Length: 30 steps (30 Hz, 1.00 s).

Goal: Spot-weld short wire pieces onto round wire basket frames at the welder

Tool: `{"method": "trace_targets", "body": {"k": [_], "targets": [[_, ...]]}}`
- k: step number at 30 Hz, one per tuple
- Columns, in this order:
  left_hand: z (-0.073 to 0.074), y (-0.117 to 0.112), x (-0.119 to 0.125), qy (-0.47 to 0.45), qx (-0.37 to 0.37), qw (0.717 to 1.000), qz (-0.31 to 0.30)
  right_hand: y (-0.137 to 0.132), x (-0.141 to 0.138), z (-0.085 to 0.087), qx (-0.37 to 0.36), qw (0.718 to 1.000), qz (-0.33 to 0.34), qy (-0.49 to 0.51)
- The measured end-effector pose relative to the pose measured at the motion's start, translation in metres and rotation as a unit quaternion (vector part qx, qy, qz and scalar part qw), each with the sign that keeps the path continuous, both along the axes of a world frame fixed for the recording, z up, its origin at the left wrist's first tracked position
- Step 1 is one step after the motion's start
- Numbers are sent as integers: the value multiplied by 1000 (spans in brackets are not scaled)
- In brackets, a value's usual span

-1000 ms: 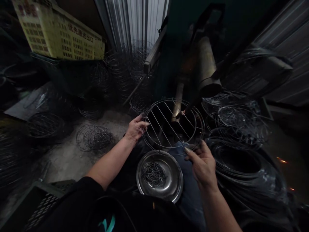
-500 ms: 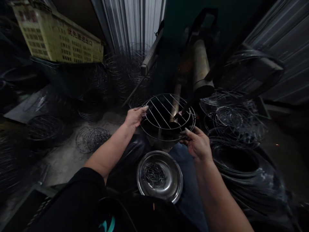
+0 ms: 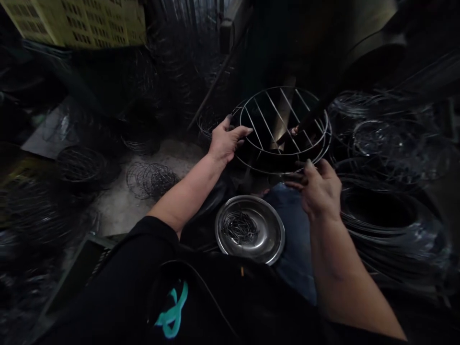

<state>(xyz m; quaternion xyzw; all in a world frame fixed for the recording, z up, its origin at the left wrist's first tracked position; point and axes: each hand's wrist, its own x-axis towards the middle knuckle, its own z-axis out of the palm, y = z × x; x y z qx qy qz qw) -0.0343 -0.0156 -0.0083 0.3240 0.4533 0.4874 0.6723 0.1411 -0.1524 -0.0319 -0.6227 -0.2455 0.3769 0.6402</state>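
A round wire rack (image 3: 266, 115) with straight cross bars is held up in front of a dark machine. My left hand (image 3: 225, 141) grips its left rim. My right hand (image 3: 318, 187) holds the near right rim from below. A dark rod of the machine (image 3: 305, 123) reaches over the rack's bars. Below the rack, on my lap, sits a shiny metal bowl (image 3: 268, 239) with a small heap of short bent wire pieces (image 3: 239, 227) in it.
Coils of dark wire (image 3: 388, 225) pile up at the right. More finished wire racks (image 3: 151, 179) lie on the concrete floor at the left, with others stacked behind. A yellow crate (image 3: 79, 19) stands at the top left.
The view has tipped down and leaned in. The rack has moved up and to the right, nearer the machine, with both hands still on its rim.
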Motion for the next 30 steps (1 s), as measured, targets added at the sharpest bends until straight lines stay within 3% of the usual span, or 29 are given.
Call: {"method": "trace_targets", "body": {"k": [3, 6, 8, 10, 12, 14, 22, 27, 29, 30], "targets": [[-7, -2, 2, -21, -9, 1000, 14, -37, -12, -22, -94, 992, 20, -81], [-11, -5, 4, -34, -10, 999, 8, -65, -34, -42, -138, 951, 183, -206], [-13, -7, 6, -35, -10, 999, 4, -71, -52, -48, -162, 882, 323, -304], [-15, -10, 7, -34, -13, 999, 4, -66, -70, -48, -203, 792, 426, -388], [-16, -12, 6, -35, -14, 999, 8, -58, -86, -46, -245, 718, 469, -453], [-15, -15, 5, -39, -14, 999, 13, -50, -98, -45, -271, 676, 473, -495], [-14, -21, 2, -54, -24, 998, 15, -54, -128, -54, -276, 632, 491, -532], [-16, -25, 3, -56, -23, 998, 18, -58, -125, -54, -248, 616, 512, -545], [-15, -26, 3, -55, -25, 998, 20, -59, -114, -52, -240, 650, 498, -522], [-15, -27, 3, -55, -25, 998, 21, -59, -108, -52, -231, 687, 484, -491]]}}
